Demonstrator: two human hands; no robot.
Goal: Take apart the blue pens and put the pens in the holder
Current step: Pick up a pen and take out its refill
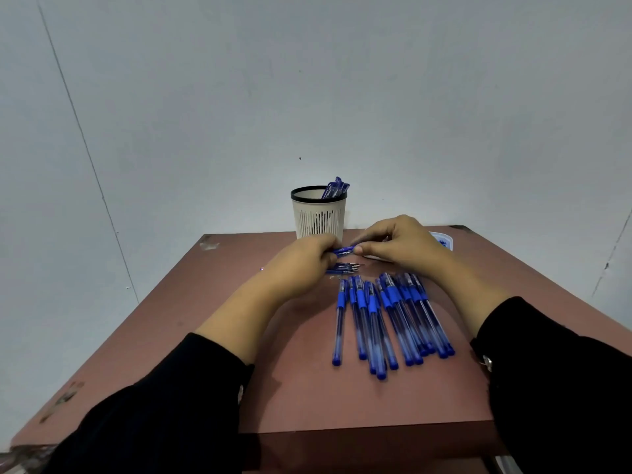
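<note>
Pens [386, 319] crowd right; table [191, 323] left bare.

Both forearms reach forward from black sleeves pushed back to mid-forearm, converging toward each other. Left hand [302, 260]: knuckles up, fingers curled under, closed on one end of a blue pen [343, 250]. Right hand [398, 242]: just right of the left hand, palm down, thumb and fingertips pinching the pen's other end. Hands nearly touching, level with each other. Wrists straight, no visible rotation.
</note>
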